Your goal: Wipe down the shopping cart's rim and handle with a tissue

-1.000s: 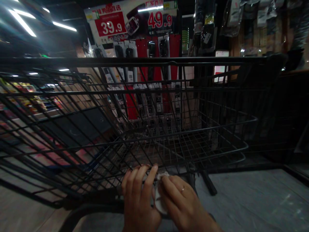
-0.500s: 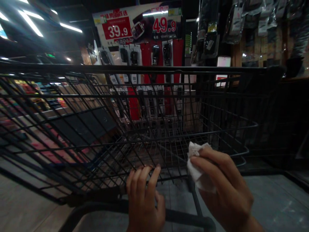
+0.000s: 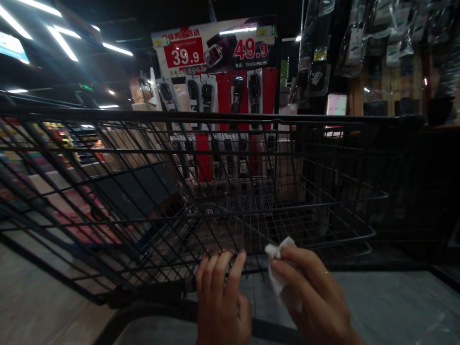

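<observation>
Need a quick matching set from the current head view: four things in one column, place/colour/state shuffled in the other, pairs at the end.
Column 1
1. Left hand
2. Crumpled wipe
3. Shopping cart
4. Price sign

Column 2
A. dark, with wire-mesh sides
B. high up, beyond the cart, showing 39.9 and 49.9
C. fingers extended, at the lower edge of the wire basket
D. white, held in the right hand

Pairs: 1-C, 2-D, 3-A, 4-B

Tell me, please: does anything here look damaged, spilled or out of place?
Nothing stands out: the shopping cart shows no obvious break, and no spill is visible on the floor. The right hand holds a white cloth or tissue. Dim light may hide damage.
</observation>
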The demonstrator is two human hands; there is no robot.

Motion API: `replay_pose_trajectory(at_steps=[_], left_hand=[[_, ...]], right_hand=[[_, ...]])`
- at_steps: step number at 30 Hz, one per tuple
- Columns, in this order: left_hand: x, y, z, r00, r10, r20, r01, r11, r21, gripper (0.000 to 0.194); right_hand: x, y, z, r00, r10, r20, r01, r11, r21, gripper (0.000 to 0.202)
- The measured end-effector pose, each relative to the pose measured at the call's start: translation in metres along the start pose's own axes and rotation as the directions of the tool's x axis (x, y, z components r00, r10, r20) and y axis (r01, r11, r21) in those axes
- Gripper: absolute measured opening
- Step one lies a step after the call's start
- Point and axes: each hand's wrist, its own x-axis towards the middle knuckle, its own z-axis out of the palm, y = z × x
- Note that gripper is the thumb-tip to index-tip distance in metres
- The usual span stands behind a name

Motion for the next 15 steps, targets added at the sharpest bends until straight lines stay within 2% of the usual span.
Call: replay_pose_trajectory(at_steps=[4, 8, 10, 15], left_hand=[[-0.001, 0.000, 0.001, 1.000, 0.001, 0.022, -0.001, 1.000, -0.001, 0.047], [-0.001, -0.001, 0.003, 1.000, -0.018, -0.024, 0.018, 1.000, -0.010, 0.046], [-0.001, -0.002, 0.002, 1.000, 0.003, -0.014, -0.003, 1.000, -0.011, 0.045], [-0.001, -0.001, 0.001, 1.000, 0.005, 0.004, -0.005, 1.000, -0.014, 0.046]], right_hand=[[0.017, 0.005, -0.004, 0.998, 0.063, -0.023, -0.064, 0.998, -0.029, 0.022], [0.016, 0.001, 0.000, 0.995, 0.057, 0.083, -0.061, 0.997, 0.052, 0.035], [0.012, -0.001, 0.001, 0.991, 0.038, 0.129, -0.046, 0.997, 0.067, 0.036], [0.005, 0.004, 0.006, 0.996, 0.046, 0.071, -0.046, 0.999, -0.006, 0.025]])
